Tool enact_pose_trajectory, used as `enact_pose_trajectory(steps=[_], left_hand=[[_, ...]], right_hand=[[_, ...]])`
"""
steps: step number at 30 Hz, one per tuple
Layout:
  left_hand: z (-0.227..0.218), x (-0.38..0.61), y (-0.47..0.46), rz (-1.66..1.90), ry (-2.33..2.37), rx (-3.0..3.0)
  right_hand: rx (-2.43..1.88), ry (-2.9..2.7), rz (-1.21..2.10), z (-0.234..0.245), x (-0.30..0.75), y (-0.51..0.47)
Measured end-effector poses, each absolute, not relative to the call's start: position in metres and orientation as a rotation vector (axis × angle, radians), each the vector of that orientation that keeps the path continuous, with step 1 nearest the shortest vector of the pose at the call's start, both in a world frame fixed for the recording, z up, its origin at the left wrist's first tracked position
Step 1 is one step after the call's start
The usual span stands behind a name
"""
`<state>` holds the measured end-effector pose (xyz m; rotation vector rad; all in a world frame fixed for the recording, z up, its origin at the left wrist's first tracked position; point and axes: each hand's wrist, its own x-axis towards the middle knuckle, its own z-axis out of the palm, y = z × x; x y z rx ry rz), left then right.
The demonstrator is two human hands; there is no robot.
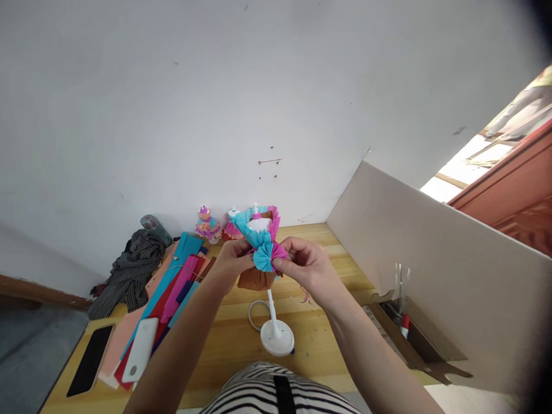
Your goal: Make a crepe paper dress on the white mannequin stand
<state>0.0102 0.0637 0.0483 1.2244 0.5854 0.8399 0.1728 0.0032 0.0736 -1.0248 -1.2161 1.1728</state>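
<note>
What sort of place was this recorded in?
Likely a craft workspace, perhaps in a home: coloured sheets lie on a wooden table, near a small white mannequin dressed in pleated blue and pink material.

Bare forearms converge forward, left hand and right hand (thumb-and-finger pinch) close together.

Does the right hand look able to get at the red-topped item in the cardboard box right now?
Probably not yet: the right hand is pinching the pink-and-blue rosette. Once freed, it likely could: the cardboard box looks open above the red-topped item.
</note>
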Motion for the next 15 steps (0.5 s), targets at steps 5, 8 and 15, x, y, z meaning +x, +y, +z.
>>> enact_pose_trajectory(steps=[5,8,15], left_hand=[[0.050,0.008,0.063,0.876,0.632,1.165],[0.050,0.007,0.063,0.871,0.620,1.145],[0.047,0.006,0.062,0.908,0.653,1.136]], right_hand=[[-1.036,-1.225,1.040,0.073,0.175,-0.005],[-1.043,-1.263,0.947,0.076,0.180,-0.008],[-0.904,-0.981,1.020,0.069,0.170,-0.009]])
